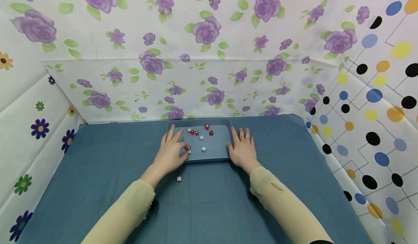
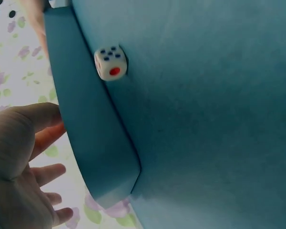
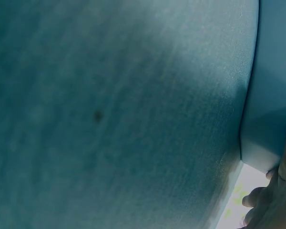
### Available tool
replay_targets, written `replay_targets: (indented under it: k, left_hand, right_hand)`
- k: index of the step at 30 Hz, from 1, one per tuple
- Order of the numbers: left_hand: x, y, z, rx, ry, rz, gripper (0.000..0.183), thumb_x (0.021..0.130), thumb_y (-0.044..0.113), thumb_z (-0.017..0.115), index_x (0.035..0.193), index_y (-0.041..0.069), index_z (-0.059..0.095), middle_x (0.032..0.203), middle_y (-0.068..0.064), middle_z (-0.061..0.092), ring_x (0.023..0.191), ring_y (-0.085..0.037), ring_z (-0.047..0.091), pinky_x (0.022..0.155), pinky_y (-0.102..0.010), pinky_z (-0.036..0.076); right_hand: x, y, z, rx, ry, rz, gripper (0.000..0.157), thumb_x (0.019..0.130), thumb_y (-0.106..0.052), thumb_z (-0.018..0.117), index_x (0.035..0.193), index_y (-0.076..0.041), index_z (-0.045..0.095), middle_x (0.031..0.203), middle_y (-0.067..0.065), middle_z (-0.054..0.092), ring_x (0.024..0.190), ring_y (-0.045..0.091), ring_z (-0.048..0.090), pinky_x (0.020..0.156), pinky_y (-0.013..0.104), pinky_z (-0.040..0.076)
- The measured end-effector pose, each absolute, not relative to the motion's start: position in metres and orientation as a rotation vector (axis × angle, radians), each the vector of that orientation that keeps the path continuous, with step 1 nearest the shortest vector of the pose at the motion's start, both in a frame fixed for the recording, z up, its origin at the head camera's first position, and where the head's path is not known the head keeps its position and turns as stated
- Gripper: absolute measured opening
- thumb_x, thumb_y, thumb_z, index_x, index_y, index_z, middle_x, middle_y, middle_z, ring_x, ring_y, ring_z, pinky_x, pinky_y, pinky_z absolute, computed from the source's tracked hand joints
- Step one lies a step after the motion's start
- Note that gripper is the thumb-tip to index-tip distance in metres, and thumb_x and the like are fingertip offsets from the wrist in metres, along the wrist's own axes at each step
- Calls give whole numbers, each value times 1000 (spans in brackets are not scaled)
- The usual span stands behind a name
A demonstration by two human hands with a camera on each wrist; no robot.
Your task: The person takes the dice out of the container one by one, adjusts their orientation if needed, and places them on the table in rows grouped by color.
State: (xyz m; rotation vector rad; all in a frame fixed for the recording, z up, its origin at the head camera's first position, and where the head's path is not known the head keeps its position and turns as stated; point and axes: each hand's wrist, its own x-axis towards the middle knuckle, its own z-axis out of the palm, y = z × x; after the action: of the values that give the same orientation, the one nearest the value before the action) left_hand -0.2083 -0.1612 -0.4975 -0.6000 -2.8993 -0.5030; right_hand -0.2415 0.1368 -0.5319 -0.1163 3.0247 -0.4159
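A shallow blue tray (image 1: pixel 217 142) holds several red dice (image 1: pixel 211 132) and white dice (image 1: pixel 204 149). My left hand (image 1: pixel 169 149) lies over its left end, index finger bent toward the thumb. The tips are right at a red die (image 1: pixel 189 147) and a white die beside it; I cannot tell whether they pinch either. In the left wrist view, the tray wall (image 2: pixel 86 105) hides those fingertips. My right hand (image 1: pixel 243 149) rests at the tray's right rim, fingers extended and spread, holding nothing. Part of that hand (image 3: pixel 271 205) shows in the right wrist view.
One white die (image 1: pixel 179 179) lies on the blue tablecloth (image 1: pixel 209 200) in front of the tray; it also shows by the wall in the left wrist view. Behind the table hangs a floral curtain (image 1: pixel 183 81), with a dotted cloth (image 1: pixel 369 128) on the right.
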Motion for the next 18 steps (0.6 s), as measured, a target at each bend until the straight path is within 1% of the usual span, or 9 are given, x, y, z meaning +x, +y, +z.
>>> replay_targets:
  k: [7, 13, 18]
  left_hand:
    - [-219, -154, -496, -553, -2989, -376, 6, 90, 21, 86, 92, 17, 83, 164, -25, 43, 161, -52, 9, 123, -71, 20]
    - [-223, -149, -496, -537, -3028, -323, 8, 90, 23, 86, 90, 16, 82, 165, -26, 41, 161, -51, 6, 124, -70, 19]
    - [-226, -145, -499, -522, -3047, -288, 9, 90, 23, 87, 87, 18, 80, 166, -24, 41, 162, -50, 5, 125, -69, 18]
  right_hand:
    - [-241, 136, -534, -124, 3029, -431, 73, 115, -46, 43, 174, -22, 8, 178, 19, 10, 164, 42, -3, 129, 62, 7]
    - [-241, 136, -533, -119, 3019, -434, 73, 115, -47, 43, 174, -24, 7, 178, 18, 9, 164, 41, -5, 130, 61, 6]
    - [-242, 138, -533, -116, 3015, -429, 73, 115, -48, 41, 174, -25, 6, 179, 18, 8, 164, 41, -5, 129, 62, 6]
